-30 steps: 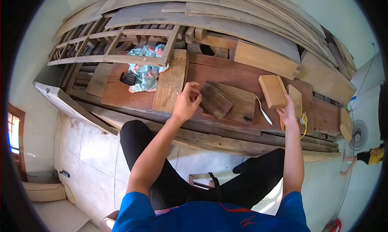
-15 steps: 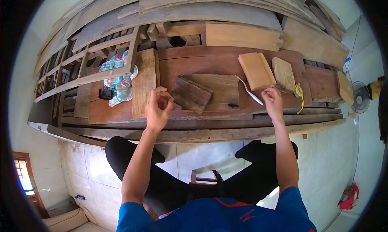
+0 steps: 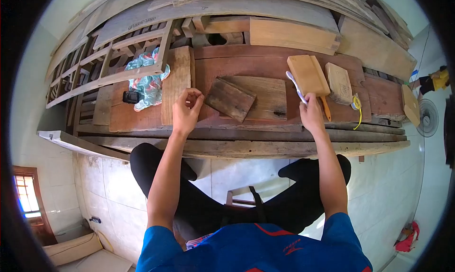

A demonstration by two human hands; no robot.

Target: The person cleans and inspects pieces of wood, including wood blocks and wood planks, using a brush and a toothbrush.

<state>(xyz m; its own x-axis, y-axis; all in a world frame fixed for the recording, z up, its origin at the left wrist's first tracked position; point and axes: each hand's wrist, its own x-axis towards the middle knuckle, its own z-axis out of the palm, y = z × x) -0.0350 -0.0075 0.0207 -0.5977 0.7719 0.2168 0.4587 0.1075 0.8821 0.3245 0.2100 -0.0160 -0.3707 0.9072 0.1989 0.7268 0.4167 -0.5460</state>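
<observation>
White slim tool (image 3: 295, 86) is in the right hand (image 3: 310, 114), grip clamped on its lower end, which the fingers hide, just beside the pale rounded wood block (image 3: 308, 75) on the reddish plank table (image 3: 142, 118). Half a second ago it lay flat there. Left hand (image 3: 186, 112) fingertips pinched together, can't tell on what.

Both arms extended forward, elbows nearly straight, forearms bare. Left hand (image 3: 186, 112) has fingers curled in, thumb and fingertips pinched together in a loose fist, back of hand up. Right hand (image 3: 311, 113) is closed in a grip, knuckles up, wrist straight.
</observation>
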